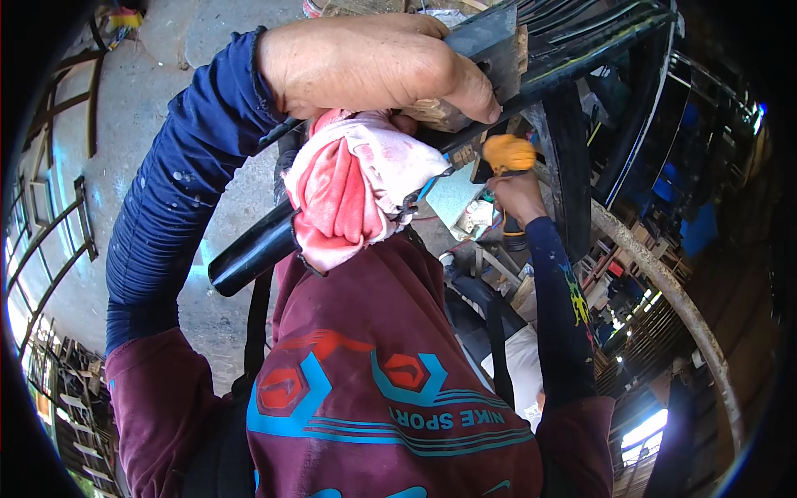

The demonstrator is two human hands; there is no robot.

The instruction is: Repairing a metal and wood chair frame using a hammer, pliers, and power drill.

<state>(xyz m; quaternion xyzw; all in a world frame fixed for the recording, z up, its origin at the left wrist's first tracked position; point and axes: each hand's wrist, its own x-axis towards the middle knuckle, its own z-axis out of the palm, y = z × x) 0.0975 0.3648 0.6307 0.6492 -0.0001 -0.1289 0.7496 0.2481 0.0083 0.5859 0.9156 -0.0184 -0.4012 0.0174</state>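
My left hand [374, 66] reaches across the top and is closed round a wooden block [440, 114] with a dark grey flat face. The block lies against a glossy black slatted piece [589, 50]. Below this hand a crumpled pink and white cloth [357, 183] hangs over a black round bar [253, 249], whose end sticks out to the left. Further right, my right hand [520, 197] is wrapped round the handle of a yellow power drill [509, 154]. The drill's front end is close to the underside of the black piece; whether they touch is hidden.
Curved dark frames [87, 216] lie on the grey concrete floor [207, 166] at the left. A rusty bent pipe [672, 290] arcs down the right side. Wood pieces and clutter [639, 257] fill the ground beyond it. A pale box-like thing [477, 216] is below the drill.
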